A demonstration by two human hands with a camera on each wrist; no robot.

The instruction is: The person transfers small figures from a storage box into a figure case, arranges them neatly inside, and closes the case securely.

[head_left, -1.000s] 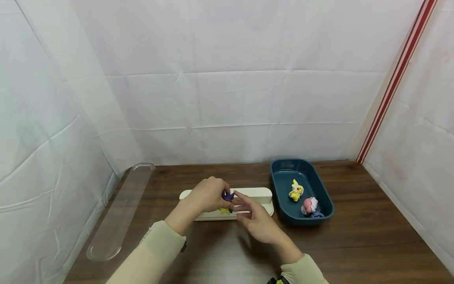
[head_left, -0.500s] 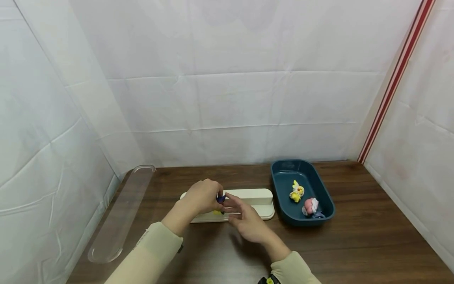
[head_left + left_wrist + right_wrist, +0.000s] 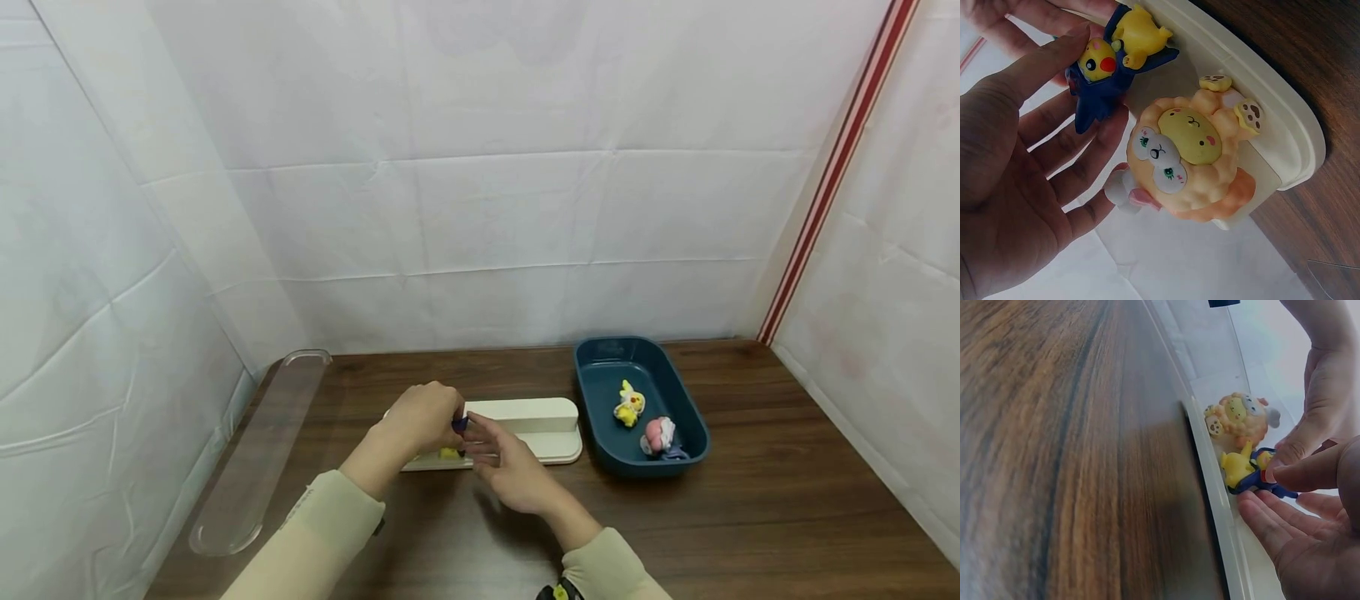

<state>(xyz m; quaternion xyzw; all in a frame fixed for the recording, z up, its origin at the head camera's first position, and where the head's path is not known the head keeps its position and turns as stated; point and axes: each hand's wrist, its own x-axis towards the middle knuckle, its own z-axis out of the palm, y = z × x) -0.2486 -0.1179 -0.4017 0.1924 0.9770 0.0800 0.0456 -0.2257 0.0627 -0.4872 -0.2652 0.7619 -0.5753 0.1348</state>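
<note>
Blue-and-yellow toy (image 3: 460,425) sat in your left hand (image 3: 426,417) at the white base (image 3: 558,446), as the head view showed, mostly hidden by your fingers. Your right hand (image 3: 513,475) was loosely spread just beside it. On your right a blue tray (image 3: 645,387) held a yellow toy (image 3: 628,406) and a pink toy (image 3: 657,435); a clear lid (image 3: 262,454) lay well apart on your left. Marks on your left sleeve (image 3: 302,498) were too small to read.

In the left wrist view, your left thumb and fingers grasped the toy beside a fluffy orange toy (image 3: 1185,156); no brand or label was readable on either.

In the right wrist view, your right fingers were fairly straight; whether they touched the toy, I could not tell. The step in hand looked like placing it on the base; the next move, I judged, called for steadying it before letting go
</note>
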